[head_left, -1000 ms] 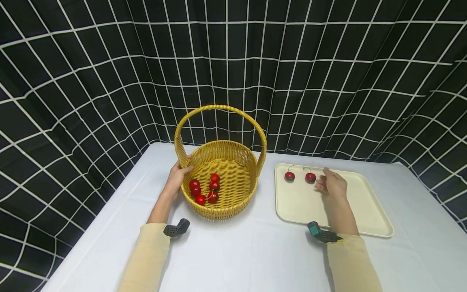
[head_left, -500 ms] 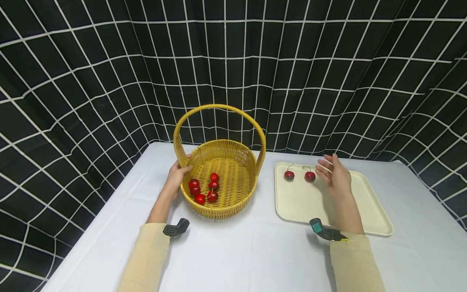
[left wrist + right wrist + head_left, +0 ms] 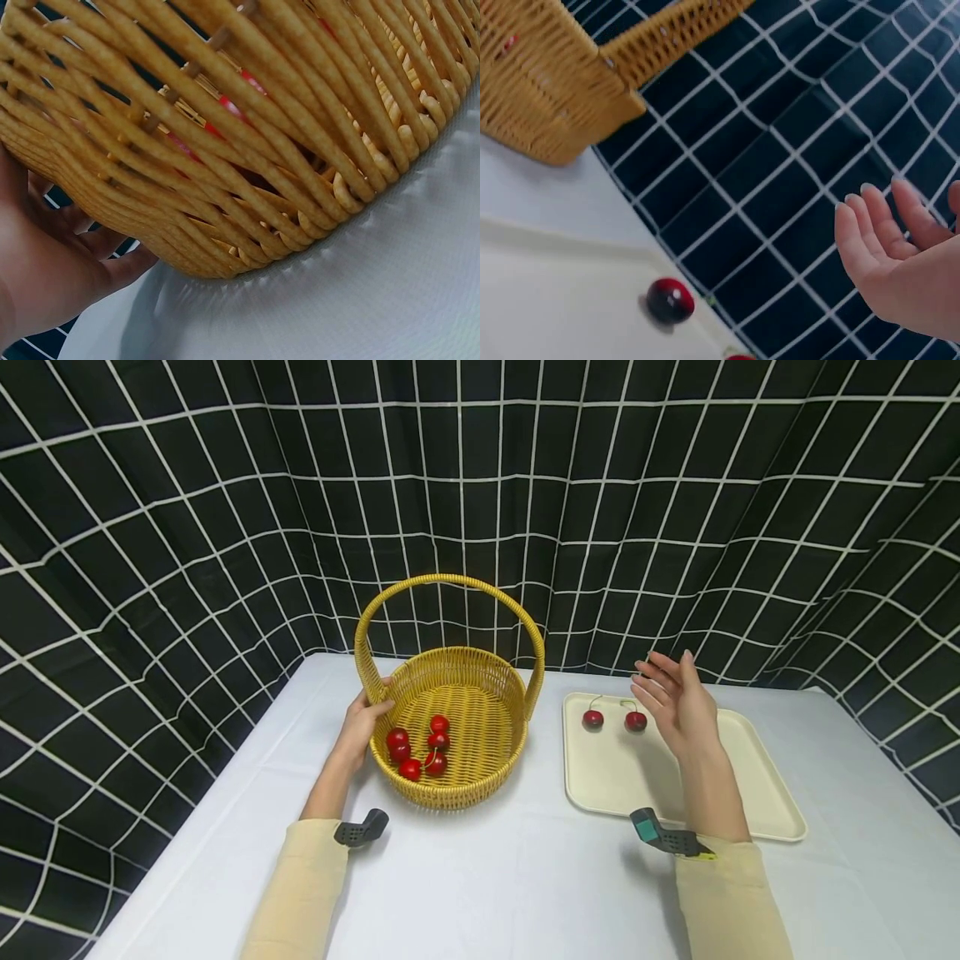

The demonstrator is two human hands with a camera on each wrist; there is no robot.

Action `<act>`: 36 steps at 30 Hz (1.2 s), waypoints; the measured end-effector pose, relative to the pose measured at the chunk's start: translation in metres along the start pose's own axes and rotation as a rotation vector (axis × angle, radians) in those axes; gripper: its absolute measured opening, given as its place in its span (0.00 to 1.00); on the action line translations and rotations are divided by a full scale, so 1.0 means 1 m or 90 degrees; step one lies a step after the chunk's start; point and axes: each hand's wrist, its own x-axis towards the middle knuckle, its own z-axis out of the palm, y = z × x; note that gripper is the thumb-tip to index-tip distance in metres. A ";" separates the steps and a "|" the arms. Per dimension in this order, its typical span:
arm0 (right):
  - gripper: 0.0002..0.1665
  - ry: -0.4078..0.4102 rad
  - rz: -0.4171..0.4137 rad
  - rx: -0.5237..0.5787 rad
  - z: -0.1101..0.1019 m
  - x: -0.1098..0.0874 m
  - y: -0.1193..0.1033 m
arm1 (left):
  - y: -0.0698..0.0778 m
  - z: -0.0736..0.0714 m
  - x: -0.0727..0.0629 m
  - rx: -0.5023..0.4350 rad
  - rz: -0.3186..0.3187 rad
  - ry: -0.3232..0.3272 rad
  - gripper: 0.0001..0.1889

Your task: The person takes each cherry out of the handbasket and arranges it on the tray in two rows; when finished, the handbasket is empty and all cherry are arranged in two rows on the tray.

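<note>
A yellow wicker basket [image 3: 483, 735] with a tall arched handle stands on the table. My left hand [image 3: 362, 720] grips its left side by the foot of the handle, thumb over the rim. In the left wrist view the fingers [image 3: 127, 264] lie along the outer weave. Several red cherries [image 3: 436, 763] sit inside, toward the left. Over the cream tray [image 3: 615, 785] hovers my right hand [image 3: 686, 714], palm turned left, fingers spread and holding nothing. Two dark cherries with stems, one left [image 3: 592, 719] and one right [image 3: 635, 721], lie near the tray's back edge.
A white cloth [image 3: 480, 893] covers the table. Black curtains [image 3: 465, 485] with a white grid enclose its back and sides. The basket handle [image 3: 450, 579] rises well above the rim. Each wrist carries a dark camera mount, such as the right one [image 3: 671, 839].
My right hand has lifted away from beside the right tray cherry, and its fingers have spread. The left hand keeps its grip on the basket, and the cherries lie as before.
</note>
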 end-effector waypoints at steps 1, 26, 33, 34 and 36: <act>0.28 -0.011 -0.005 -0.006 0.002 -0.001 0.000 | 0.000 0.000 0.000 -0.002 -0.001 0.000 0.26; 0.27 -0.219 -0.118 -0.089 0.056 -0.026 -0.009 | 0.001 0.000 0.000 0.002 0.001 -0.001 0.26; 0.27 -0.274 -0.117 -0.150 0.065 -0.030 -0.003 | -0.001 0.000 0.000 0.001 -0.002 -0.002 0.25; 0.27 -0.288 -0.117 -0.159 0.067 -0.030 -0.001 | -0.001 0.000 0.000 0.000 -0.003 -0.003 0.26; 0.27 -0.319 -0.113 -0.175 0.071 -0.031 0.002 | -0.001 0.000 0.000 -0.003 -0.006 -0.003 0.26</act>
